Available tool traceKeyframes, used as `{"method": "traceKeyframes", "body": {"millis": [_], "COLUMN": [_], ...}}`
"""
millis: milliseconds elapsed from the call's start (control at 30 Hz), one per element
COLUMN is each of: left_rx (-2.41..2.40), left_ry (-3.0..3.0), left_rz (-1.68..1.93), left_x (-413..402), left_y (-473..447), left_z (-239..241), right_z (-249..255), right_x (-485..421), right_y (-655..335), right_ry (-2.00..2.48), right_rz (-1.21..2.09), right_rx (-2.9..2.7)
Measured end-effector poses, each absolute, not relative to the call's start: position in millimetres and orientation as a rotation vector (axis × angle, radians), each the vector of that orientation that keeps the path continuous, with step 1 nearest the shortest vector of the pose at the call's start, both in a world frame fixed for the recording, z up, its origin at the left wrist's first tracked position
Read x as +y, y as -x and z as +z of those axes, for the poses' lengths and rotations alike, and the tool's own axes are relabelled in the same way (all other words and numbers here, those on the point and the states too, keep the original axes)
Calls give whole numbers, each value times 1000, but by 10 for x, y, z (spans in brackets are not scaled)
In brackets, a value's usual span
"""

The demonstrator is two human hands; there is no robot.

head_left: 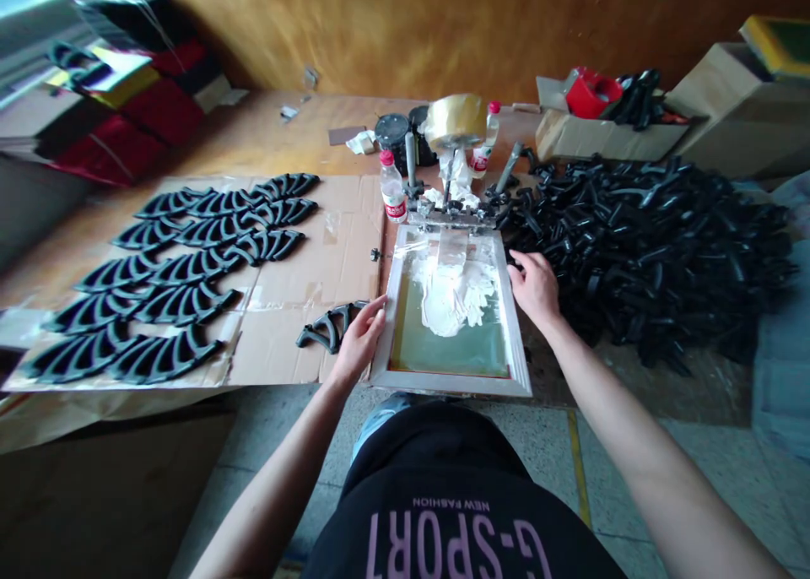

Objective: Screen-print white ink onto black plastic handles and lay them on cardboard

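Note:
A screen-printing frame with a green mesh and a blob of white ink lies in front of me, hinged to a metal clamp at its far end. My left hand rests against the frame's left rail, fingers together and curled along the edge. My right hand lies on the right rail near its far end, fingers bent over it. A black curved plastic part lies just left of my left hand on the cardboard.
Rows of black curved parts lie on a cardboard sheet at left. A big heap of black parts fills the right. Two small bottles, a tape roll, black jars and cardboard boxes stand behind the frame.

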State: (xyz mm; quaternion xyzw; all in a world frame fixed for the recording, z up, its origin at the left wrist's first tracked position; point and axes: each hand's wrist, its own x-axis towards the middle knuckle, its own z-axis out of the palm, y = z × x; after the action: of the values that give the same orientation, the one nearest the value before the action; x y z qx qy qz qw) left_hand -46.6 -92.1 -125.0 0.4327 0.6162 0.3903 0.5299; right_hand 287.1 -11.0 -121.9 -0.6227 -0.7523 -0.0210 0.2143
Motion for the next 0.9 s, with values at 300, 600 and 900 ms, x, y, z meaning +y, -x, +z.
{"method": "traceKeyframes", "body": {"millis": [300,600,900], "left_rx": [1616,1608,1564], "left_ry": [-1130,-1033,-978], "left_rz": [776,834,847], "left_x": [-897,-920,-937], "left_y": [443,404,418], "left_z": [-1842,-1785,-1621], "right_z": [-1132,-1148,-1070], "right_x": [-58,-433,-342], "right_y": [-2004,-2246,-2116], "right_ry": [1488,1099,1192], "right_rz": [199,260,257], "right_rx": [-2606,-2753,-2603]}}
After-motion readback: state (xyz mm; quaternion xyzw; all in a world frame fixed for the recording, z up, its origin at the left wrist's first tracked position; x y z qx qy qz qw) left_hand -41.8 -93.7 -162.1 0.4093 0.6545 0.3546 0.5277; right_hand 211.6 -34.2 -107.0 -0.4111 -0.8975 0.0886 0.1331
